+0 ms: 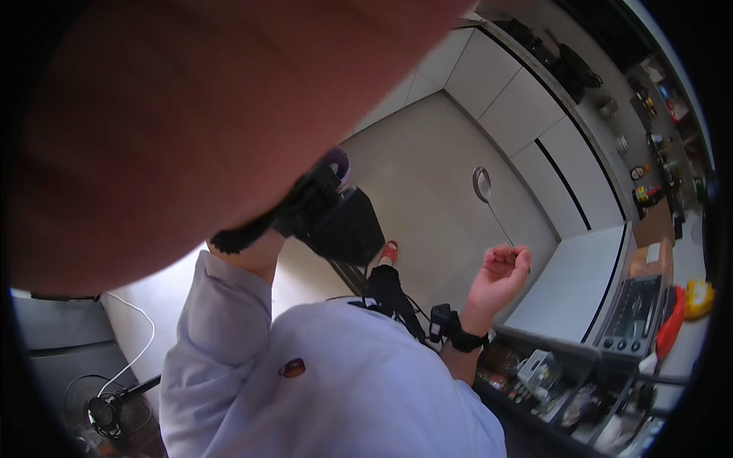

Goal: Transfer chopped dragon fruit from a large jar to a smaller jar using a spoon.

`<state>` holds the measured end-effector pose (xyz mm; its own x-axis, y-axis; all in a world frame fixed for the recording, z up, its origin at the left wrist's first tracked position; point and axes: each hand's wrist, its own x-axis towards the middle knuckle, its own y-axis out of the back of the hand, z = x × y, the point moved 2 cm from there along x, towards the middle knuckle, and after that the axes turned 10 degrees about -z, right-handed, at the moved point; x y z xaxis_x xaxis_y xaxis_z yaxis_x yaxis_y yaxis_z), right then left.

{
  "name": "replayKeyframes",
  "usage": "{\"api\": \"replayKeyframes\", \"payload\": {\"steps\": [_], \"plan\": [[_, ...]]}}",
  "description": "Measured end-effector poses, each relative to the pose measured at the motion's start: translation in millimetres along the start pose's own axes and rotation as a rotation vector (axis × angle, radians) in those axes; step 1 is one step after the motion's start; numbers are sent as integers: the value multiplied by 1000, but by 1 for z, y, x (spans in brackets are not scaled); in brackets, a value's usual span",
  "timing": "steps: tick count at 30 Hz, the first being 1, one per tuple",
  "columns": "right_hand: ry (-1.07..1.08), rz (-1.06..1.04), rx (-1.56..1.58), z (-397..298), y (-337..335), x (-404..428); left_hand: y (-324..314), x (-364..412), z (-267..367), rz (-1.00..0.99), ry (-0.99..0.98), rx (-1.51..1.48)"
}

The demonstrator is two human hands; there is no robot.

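Note:
My left hand [194, 126] is raised very close to the lens and fills the upper left as a blurred mass; its fingers cannot be made out, nor whether it holds anything. A black device [346, 226] is strapped at my left wrist. At the right, my right hand [498, 275] is closed around the thin metal handle of a long-handled ladle or skimmer [483, 183]. Its round head points away from me, above the grey floor. A black band and small device [444, 323] sit on my right wrist.
White cabinets [521, 109] line the far and right sides under a counter. On the counter are a toaster oven [633, 315], a cardboard box [653, 257], bottles [647, 194] and a dark pan [578, 63]. Open compartments [538, 375] with packages lie at lower right. A fan [103, 406] stands lower left.

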<state>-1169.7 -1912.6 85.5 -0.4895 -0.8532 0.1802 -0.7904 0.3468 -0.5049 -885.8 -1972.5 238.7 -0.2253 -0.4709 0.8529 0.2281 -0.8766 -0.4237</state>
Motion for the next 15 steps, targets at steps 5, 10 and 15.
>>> {"api": "replayKeyframes", "payload": {"steps": [5, 10, 15], "plan": [[-30, -42, -4, 46, -12, 180, 127, 89, -56, 28, -64, 73], [-68, -114, -19, 90, -64, 371, 256, 184, -90, 22, -120, 159], [-116, -169, -46, 163, -112, 519, 377, 269, -114, -108, -173, 255]]}}
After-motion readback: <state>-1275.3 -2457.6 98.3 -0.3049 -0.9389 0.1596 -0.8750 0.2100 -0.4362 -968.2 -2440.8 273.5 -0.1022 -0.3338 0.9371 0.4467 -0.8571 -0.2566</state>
